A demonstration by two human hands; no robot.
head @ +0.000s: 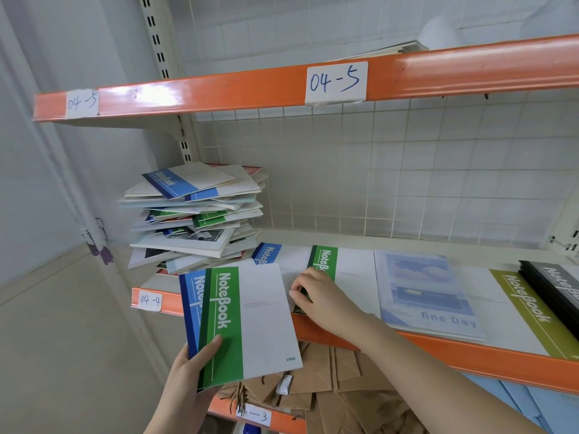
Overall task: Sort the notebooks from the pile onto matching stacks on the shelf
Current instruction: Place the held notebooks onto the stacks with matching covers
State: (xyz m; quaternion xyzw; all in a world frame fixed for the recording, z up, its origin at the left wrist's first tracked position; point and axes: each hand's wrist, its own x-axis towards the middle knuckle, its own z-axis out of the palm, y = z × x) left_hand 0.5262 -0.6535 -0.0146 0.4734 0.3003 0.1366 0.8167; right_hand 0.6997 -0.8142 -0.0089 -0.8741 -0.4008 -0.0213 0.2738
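A messy pile of notebooks [194, 214] sits at the left end of the middle shelf [470, 352]. My left hand [191, 368] grips two notebooks in front of the shelf: a green one [250, 324] on top and a blue one [191, 302] under it. My right hand [316, 296] pinches the near left edge of the green notebook stack [347, 267] on the shelf. A blue stack [272, 255] lies left of it. To the right lie a "fine Day" stack [429, 292], an olive stack [526, 314] and a black stack [554, 286].
An orange beam labelled 04-5 [336, 81] runs overhead with another shelf above it. A wire grid [376, 183] backs the shelf. Below, brown paper bags [332, 389] and light blue sheets [532, 399] fill the lower shelf. A wall [47, 151] stands at the left.
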